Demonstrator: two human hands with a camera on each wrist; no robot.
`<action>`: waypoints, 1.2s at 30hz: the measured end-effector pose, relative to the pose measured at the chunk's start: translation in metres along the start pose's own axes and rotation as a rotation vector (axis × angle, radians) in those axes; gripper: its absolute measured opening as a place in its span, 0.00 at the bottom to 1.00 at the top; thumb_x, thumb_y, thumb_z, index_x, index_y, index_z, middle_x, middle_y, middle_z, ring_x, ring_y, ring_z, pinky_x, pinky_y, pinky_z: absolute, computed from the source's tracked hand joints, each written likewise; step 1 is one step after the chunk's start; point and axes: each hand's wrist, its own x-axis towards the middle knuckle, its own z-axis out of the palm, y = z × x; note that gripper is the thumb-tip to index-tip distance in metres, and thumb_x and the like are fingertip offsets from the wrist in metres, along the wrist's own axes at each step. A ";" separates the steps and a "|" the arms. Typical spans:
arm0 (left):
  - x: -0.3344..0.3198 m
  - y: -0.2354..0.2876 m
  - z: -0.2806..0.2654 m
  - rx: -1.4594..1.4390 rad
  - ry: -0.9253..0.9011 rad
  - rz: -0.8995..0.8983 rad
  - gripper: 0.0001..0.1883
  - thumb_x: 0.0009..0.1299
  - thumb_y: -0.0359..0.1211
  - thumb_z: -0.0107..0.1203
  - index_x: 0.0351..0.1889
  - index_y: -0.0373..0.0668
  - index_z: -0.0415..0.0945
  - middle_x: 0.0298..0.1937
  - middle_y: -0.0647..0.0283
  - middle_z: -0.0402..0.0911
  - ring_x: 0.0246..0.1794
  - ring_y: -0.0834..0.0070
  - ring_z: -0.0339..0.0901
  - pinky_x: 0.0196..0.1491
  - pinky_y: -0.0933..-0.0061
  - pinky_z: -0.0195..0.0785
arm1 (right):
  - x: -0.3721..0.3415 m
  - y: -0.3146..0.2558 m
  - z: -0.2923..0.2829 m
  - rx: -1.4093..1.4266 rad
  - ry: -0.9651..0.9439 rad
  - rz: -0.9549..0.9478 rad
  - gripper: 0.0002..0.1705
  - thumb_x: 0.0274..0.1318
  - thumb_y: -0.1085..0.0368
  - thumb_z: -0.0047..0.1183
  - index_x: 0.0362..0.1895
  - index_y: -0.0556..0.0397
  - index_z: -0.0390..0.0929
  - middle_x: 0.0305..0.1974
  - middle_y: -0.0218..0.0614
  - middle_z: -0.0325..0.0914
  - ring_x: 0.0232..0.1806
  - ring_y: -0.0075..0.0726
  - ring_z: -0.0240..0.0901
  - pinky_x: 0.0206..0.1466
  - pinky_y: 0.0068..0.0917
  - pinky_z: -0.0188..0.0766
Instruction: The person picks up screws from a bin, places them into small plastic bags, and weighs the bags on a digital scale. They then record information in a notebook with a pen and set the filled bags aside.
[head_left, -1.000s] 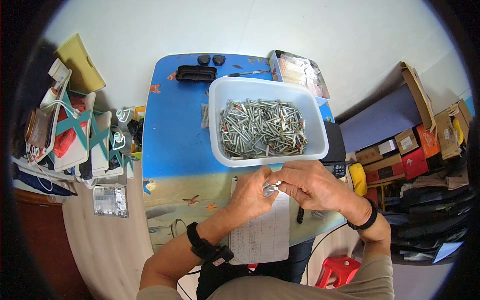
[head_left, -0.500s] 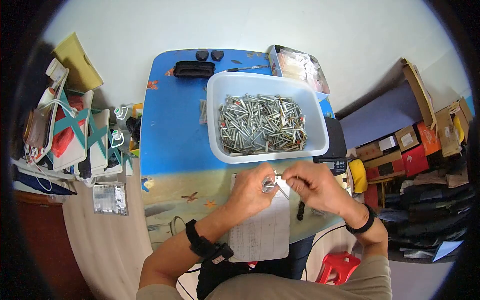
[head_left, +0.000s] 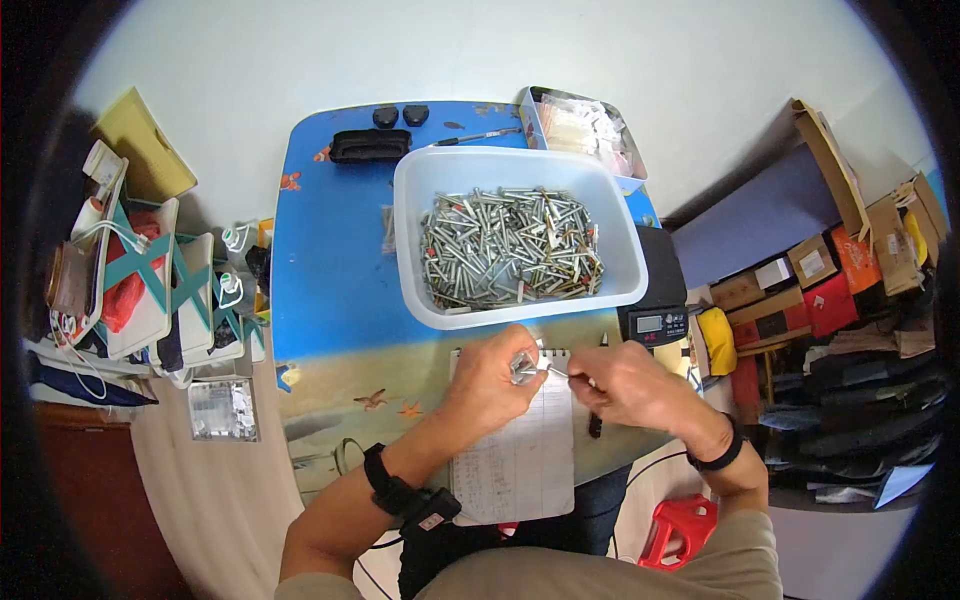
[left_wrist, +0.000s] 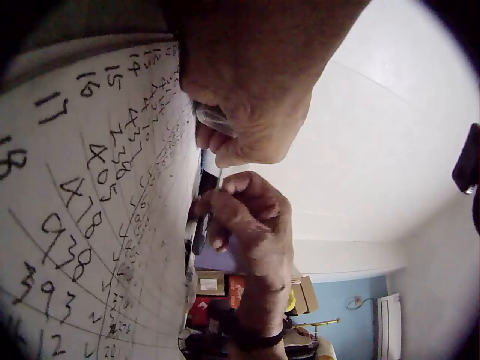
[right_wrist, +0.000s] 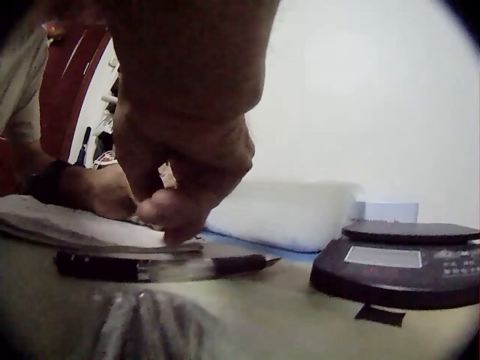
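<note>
My left hand (head_left: 492, 380) grips a small clear plastic bag (head_left: 522, 368) with silver metal pieces showing in its mouth, over the notepad. In the left wrist view the bag (left_wrist: 214, 118) bulges between curled fingers. Close to its right, my right hand (head_left: 635, 385) pinches a thin silver fastener (head_left: 558, 373), like a screw or nail, pointing toward the bag. Beyond both hands stands a translucent white plastic tub (head_left: 420, 312), holding a heap of similar silver fasteners (head_left: 510, 245), some with red or rusty bits. The notepad (head_left: 515, 470) bears handwritten numbers.
Right of the tub lies a black digital scale (head_left: 655, 325). A black pen (right_wrist: 97, 266) lies near the right hand, with clear plastic (right_wrist: 150, 322) beside it. A box of small bags (head_left: 590, 130), a black case (head_left: 368, 146) and a pen (head_left: 475, 136) occupy the table's far side.
The right hand has drawn back from the left hand's bag, and a fastener has come to show between the hands. The head view has shifted slightly, so the table appears further left.
</note>
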 end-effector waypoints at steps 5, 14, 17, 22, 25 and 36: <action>0.000 -0.003 0.003 0.044 0.003 0.036 0.13 0.56 0.24 0.68 0.33 0.39 0.73 0.31 0.57 0.81 0.31 0.69 0.80 0.34 0.69 0.70 | 0.003 -0.020 -0.024 0.189 0.177 -0.016 0.08 0.52 0.74 0.58 0.36 0.57 0.74 0.25 0.47 0.75 0.28 0.57 0.77 0.30 0.46 0.71; 0.001 0.003 0.000 -0.011 0.021 0.082 0.12 0.57 0.25 0.65 0.35 0.38 0.73 0.29 0.48 0.80 0.32 0.49 0.80 0.33 0.60 0.70 | 0.030 -0.027 -0.024 -0.014 0.065 -0.175 0.07 0.49 0.72 0.58 0.30 0.61 0.73 0.28 0.48 0.75 0.28 0.57 0.76 0.28 0.47 0.70; 0.001 0.008 -0.001 0.048 0.013 0.066 0.11 0.56 0.24 0.63 0.35 0.37 0.73 0.30 0.46 0.80 0.35 0.46 0.80 0.35 0.58 0.70 | 0.038 -0.030 -0.025 -0.065 0.005 -0.168 0.07 0.47 0.73 0.57 0.28 0.62 0.72 0.28 0.50 0.74 0.28 0.58 0.76 0.30 0.46 0.72; 0.001 -0.005 0.000 0.021 -0.014 0.061 0.16 0.55 0.26 0.68 0.40 0.37 0.76 0.37 0.51 0.84 0.38 0.64 0.85 0.40 0.66 0.74 | 0.048 -0.031 -0.008 0.022 0.010 -0.246 0.06 0.47 0.73 0.58 0.28 0.62 0.73 0.31 0.51 0.76 0.30 0.60 0.76 0.32 0.47 0.73; 0.000 -0.003 0.000 0.036 -0.019 0.035 0.16 0.55 0.26 0.67 0.40 0.37 0.76 0.37 0.51 0.84 0.39 0.63 0.85 0.40 0.66 0.74 | 0.045 -0.029 -0.004 0.124 0.061 -0.203 0.06 0.48 0.72 0.58 0.32 0.60 0.77 0.32 0.49 0.77 0.31 0.60 0.76 0.34 0.48 0.73; 0.002 -0.002 0.002 -0.008 0.036 0.154 0.24 0.57 0.24 0.64 0.53 0.37 0.72 0.43 0.50 0.83 0.44 0.58 0.84 0.45 0.64 0.74 | 0.038 -0.024 0.008 0.164 0.153 0.010 0.07 0.49 0.70 0.61 0.36 0.52 0.83 0.37 0.42 0.78 0.36 0.52 0.78 0.37 0.44 0.72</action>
